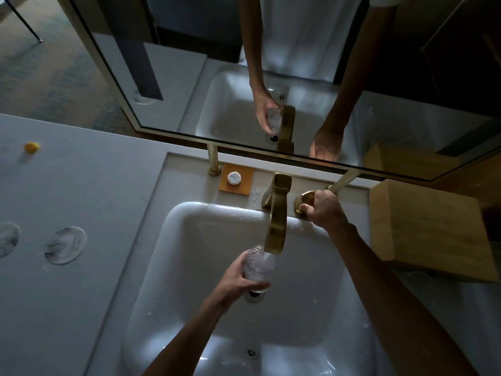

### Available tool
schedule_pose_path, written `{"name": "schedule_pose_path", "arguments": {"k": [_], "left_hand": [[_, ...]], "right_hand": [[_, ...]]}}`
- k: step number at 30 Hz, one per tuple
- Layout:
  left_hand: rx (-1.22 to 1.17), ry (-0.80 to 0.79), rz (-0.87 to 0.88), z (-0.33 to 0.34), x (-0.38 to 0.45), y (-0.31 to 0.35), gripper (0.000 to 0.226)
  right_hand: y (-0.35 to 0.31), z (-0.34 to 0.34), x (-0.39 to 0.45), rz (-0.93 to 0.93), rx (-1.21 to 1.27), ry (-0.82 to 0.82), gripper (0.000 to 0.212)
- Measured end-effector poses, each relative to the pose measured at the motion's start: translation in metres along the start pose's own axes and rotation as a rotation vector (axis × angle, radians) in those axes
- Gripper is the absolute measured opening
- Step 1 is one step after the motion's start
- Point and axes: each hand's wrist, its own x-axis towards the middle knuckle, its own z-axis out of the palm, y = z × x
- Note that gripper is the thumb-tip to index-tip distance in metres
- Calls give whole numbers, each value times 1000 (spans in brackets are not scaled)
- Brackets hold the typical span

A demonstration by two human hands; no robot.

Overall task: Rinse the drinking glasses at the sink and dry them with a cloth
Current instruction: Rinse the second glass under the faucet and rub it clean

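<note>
Both forearms enter from 6 o'clock, reaching over the white sink (151,308). Left hand (238,280) holds a clear drinking glass (259,268) at frame centre, fingers and thumb curled round its side, grip closed on the glass. Glass sits tilted under the spout of the brass faucet (276,221), above the drain (254,294); water runs from the spout into it, bubbles visible inside. Right hand (322,206) at 2 o'clock of the glass, grip closed round the brass tap handle (305,200) just right of the faucet base.

Overflow hole (250,352) in the sink wall at 6 o'clock. Grey tabletop (81,185) surrounds the sink. At 12 o'clock of the basin, an orange-brown coaster (245,183) with a small white round cap-like item (234,178) on it, just left of the faucet. At 9 o'clock, two round pale discs (65,245) lie on the tabletop, one cut off by the frame edge. Small yellow object (32,147) at 10 o'clock, too blurred to identify. Wooden box (428,229) at 3 o'clock. Mirror (189,90) across the top reflects sink, faucet, both hands and the glass. Water droplets on the tabletop near the faucet base.
</note>
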Motion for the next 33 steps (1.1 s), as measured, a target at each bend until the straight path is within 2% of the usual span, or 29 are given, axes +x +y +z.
{"name": "schedule_pose_path", "arguments": {"k": [5, 7, 10, 13, 20, 26, 31, 33], "left_hand": [[-1, -23, 1, 1, 0, 1, 86], [1, -17, -3, 1, 0, 0, 89], [-3, -6, -9, 0, 2, -2, 92], [-4, -10, -12, 1, 3, -2, 90], [17, 10, -16, -1, 5, -5, 97], [24, 0, 4, -1, 3, -4, 87], [7, -5, 12, -2, -4, -2, 90], [7, -6, 22, -4, -8, -2, 90]], "right_hand": [[14, 6, -2, -322, 16, 21, 43], [17, 3, 4, -381, -41, -18, 46], [19, -4, 12, -454, -186, -159, 63], [22, -4, 15, -479, -240, -142, 61], [18, 10, 4, -378, -141, 14, 55], [14, 13, 2, -262, -58, 3, 51], [13, 15, -12, -133, 349, 12, 51], [16, 24, -29, -78, 474, 78, 54]]}}
